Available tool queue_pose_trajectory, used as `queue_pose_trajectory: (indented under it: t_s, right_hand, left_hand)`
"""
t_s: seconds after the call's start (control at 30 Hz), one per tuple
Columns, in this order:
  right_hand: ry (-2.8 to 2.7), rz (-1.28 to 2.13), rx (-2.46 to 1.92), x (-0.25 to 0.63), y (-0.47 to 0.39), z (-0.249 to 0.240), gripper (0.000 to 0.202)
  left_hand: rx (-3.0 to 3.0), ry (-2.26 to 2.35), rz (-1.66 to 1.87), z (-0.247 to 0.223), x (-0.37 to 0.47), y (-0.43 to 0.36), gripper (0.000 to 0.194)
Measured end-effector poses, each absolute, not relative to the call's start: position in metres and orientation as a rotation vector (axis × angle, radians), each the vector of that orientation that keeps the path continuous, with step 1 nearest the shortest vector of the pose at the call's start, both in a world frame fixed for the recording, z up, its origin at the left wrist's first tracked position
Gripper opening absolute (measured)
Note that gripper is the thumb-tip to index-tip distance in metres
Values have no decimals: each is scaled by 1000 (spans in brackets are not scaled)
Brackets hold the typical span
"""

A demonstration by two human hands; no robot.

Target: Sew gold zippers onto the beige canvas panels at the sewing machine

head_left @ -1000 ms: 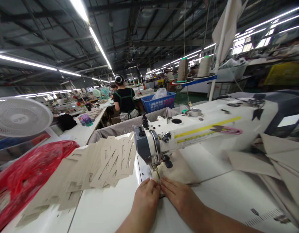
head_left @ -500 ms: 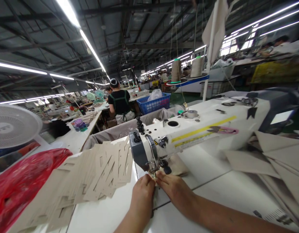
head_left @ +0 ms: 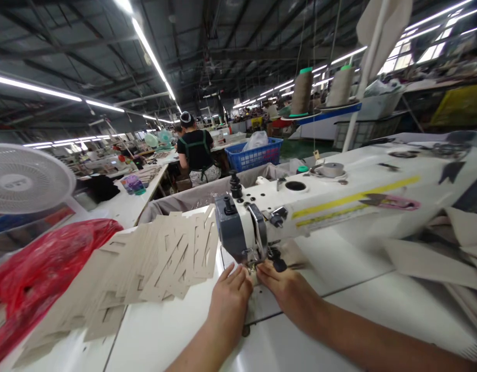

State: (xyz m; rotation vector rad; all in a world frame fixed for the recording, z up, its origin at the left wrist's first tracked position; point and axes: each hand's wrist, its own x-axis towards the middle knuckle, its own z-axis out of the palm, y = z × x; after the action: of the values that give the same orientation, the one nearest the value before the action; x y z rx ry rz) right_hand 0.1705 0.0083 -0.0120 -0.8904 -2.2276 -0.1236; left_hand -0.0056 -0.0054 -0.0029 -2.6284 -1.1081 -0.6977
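Note:
A white sewing machine (head_left: 339,201) stands across the white table, its needle area just beyond my fingertips. My left hand (head_left: 231,297) is on the near left side of the presser foot, its fingers close together and bent downward. From the right, my right hand (head_left: 287,289) reaches the same spot, fingers pressed together at a small pale piece that is mostly hidden. What the fingertips grip is too small to name. Beige cut pieces (head_left: 176,253) with slots lie fanned in overlapping rows left of the machine. A beige cloth (head_left: 294,253) lies behind my right hand.
Red plastic (head_left: 63,263) and a white fan (head_left: 25,178) are at the left. More beige panels (head_left: 435,266) lie at the right. Thread cones (head_left: 302,93) stand behind the machine. Beyond are a blue basket (head_left: 256,153) and a seated person (head_left: 195,150) facing away.
The camera view has shifted, so the machine appears farther right. My left hand's fingers look flatter and more extended, slightly apart from the right hand's fingertips.

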Motion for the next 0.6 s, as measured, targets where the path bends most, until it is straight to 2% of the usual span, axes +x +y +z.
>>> queue_pose_trajectory:
  t_s: [0.37,0.6]
  right_hand:
    - [-2232,-77,-872,172,9,-6,38]
    - [-2238,-29,-907,171,12,-9,36]
  left_hand:
    - [-2623,-1084,-736,-1,-5,-1,17]
    - [-2562,-1067,-827,-7,-5,4,21]
